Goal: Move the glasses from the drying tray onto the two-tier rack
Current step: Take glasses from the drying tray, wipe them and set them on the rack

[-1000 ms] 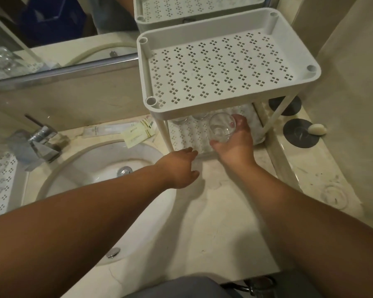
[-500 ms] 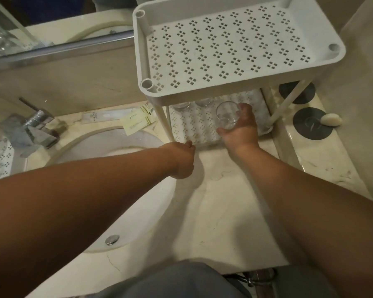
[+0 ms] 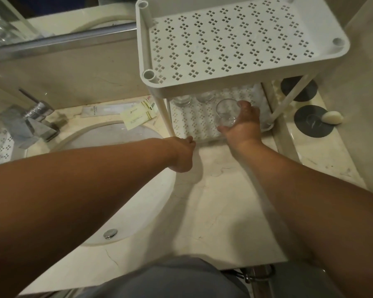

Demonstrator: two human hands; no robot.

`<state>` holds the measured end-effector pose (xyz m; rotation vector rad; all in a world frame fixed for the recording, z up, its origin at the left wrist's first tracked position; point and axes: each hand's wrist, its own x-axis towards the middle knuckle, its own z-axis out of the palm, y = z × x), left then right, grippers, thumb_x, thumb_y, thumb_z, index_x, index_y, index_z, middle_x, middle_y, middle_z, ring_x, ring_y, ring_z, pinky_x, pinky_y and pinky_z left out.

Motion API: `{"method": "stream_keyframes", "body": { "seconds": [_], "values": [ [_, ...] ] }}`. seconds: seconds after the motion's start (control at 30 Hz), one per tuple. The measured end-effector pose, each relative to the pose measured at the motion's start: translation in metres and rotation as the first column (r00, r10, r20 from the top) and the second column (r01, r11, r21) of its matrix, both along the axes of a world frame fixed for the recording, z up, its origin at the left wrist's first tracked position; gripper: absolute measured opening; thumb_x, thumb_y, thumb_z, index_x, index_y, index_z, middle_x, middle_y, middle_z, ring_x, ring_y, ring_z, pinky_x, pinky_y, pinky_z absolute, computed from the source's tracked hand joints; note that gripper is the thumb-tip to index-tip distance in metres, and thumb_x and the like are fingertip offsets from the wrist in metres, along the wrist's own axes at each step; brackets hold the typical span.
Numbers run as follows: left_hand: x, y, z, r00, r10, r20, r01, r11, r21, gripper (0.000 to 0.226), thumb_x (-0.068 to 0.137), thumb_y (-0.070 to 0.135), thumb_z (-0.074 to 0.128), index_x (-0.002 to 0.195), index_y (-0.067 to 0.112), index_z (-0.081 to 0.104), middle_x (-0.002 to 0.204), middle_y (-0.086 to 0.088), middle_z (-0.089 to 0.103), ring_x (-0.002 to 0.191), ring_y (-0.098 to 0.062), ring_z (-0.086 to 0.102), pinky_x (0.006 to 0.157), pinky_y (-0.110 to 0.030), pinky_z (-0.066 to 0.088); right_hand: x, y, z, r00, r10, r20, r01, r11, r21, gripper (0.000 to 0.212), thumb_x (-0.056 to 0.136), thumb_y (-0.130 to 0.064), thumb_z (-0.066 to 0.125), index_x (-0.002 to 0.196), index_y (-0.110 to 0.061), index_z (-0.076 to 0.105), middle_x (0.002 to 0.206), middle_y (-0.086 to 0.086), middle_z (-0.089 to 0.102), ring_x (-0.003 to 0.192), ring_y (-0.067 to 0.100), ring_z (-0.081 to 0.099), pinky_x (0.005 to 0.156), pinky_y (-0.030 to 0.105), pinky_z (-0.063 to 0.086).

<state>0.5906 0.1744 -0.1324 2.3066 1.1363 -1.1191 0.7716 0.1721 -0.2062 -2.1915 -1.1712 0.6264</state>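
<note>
Glasses are what matters, and one clear glass (image 3: 227, 112) sits in the right hand (image 3: 243, 125), whose fingers and thumb curl round its side; it is tilted, mouth toward the camera, just over the front part of the lower tier (image 3: 194, 123) of the white two-tier rack (image 3: 241, 87). Nearest to the camera from the rack, a grey-clad lap fills the bottom edge, and both bare forearms reach forward over the pale marble counter (image 3: 213, 211). Left of the rack's front, the oval sink (image 3: 125, 190) lies sunk in the counter, with its overflow cap (image 3: 110, 233) on the near wall. The left hand (image 3: 181, 155) rests at the front left foot of the rack, at the base of its front left leg (image 3: 165, 117); its fingers are bent under, and whether they grip anything I cannot tell. Further back on the lower tier, under the upper tier's front rim, two more glasses (image 3: 193, 98) stand side by side. The perforated upper tier (image 3: 235, 46) holds nothing. Left of the rack lie packaged sachets (image 3: 138, 115), and beyond them the chrome tap (image 3: 33, 119). Right of the rack, two dark round coasters (image 3: 308, 123) lie on the counter, with a small white soap (image 3: 332, 117) on the nearer one.
</note>
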Motion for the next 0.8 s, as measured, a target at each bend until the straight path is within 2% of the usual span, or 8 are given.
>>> {"method": "stream_keyframes", "body": {
  "seconds": [0.13,0.23,0.37,0.47,0.6,0.7,0.8],
  "values": [
    [0.0,0.001,0.003,1.0,0.018,-0.002,-0.018,1.0,-0.024,0.075,0.099,0.026,0.042,0.159,0.015,-0.002,0.167,0.001,-0.008,0.149,-0.033,0.023,0.114,-0.039,0.031,0.004,0.002,0.007,1.0,0.0,0.025,0.002,0.998,-0.061,0.082,0.074,-0.026,0.084,0.141,-0.027,0.037,0.137,0.01,0.031,0.113,0.026,0.053,0.082,0.021,0.039],
    [0.0,0.002,0.004,1.0,0.023,-0.006,-0.023,0.999,-0.039,0.076,0.099,0.029,0.042,0.159,0.016,-0.003,0.167,0.001,-0.008,0.15,-0.032,0.02,0.115,-0.039,0.028,0.008,0.001,0.008,1.0,0.026,0.012,-0.025,0.999,-0.03,0.081,0.077,-0.026,0.08,0.145,-0.025,0.036,0.137,0.015,0.036,0.115,0.03,0.049,0.083,0.027,0.038],
    [-0.001,0.003,0.003,0.999,0.033,0.01,-0.032,0.998,-0.05,0.077,0.099,0.029,0.043,0.159,0.015,-0.003,0.167,0.0,-0.008,0.15,-0.032,0.019,0.116,-0.039,0.027,0.012,0.008,0.011,1.0,-0.002,0.03,0.005,0.994,-0.106,0.087,0.08,-0.04,0.076,0.15,-0.027,0.026,0.134,0.016,0.04,0.118,0.027,0.048,0.087,0.025,0.036],
    [-0.002,0.003,0.001,0.999,0.038,0.016,-0.037,0.998,-0.059,0.077,0.099,0.029,0.043,0.159,0.016,-0.002,0.167,0.001,-0.009,0.15,-0.031,0.018,0.116,-0.039,0.026,0.011,0.014,0.012,0.998,-0.062,-0.021,0.06,0.993,-0.103,0.091,0.079,-0.043,0.077,0.152,-0.028,0.023,0.138,0.015,0.04,0.123,0.026,0.048,0.093,0.028,0.039],
    [-0.001,0.006,0.001,0.999,0.046,0.017,-0.045,0.996,-0.073,0.076,0.099,0.03,0.043,0.159,0.017,-0.002,0.167,0.001,-0.009,0.15,-0.032,0.019,0.116,-0.041,0.026,0.008,0.021,0.007,0.976,-0.141,-0.164,0.132,0.989,-0.063,0.091,0.078,-0.038,0.08,0.151,-0.032,0.026,0.142,0.012,0.038,0.121,0.025,0.051,0.083,0.022,0.036],
    [-0.001,0.006,0.002,0.999,0.042,0.017,-0.041,0.996,-0.078,0.076,0.1,0.03,0.043,0.159,0.017,-0.002,0.167,0.001,-0.009,0.15,-0.031,0.019,0.116,-0.04,0.026,0.006,0.026,0.004,0.958,-0.179,-0.226,0.173,0.984,-0.047,0.082,0.08,-0.04,0.076,0.148,-0.028,0.033,0.145,0.011,0.037,0.129,0.028,0.045,0.093,0.027,0.04],
    [-0.001,0.006,0.002,0.999,0.043,0.018,-0.041,0.996,-0.083,0.076,0.1,0.031,0.043,0.159,0.017,-0.003,0.167,0.001,-0.009,0.15,-0.031,0.018,0.116,-0.04,0.026,0.008,0.033,0.003,0.927,-0.251,-0.278,0.256,0.966,-0.02,0.068,0.082,-0.041,0.073,0.142,-0.03,0.042,0.141,0.01,0.044,0.123,0.027,0.051,0.085,0.024,0.04]
  ]
}}
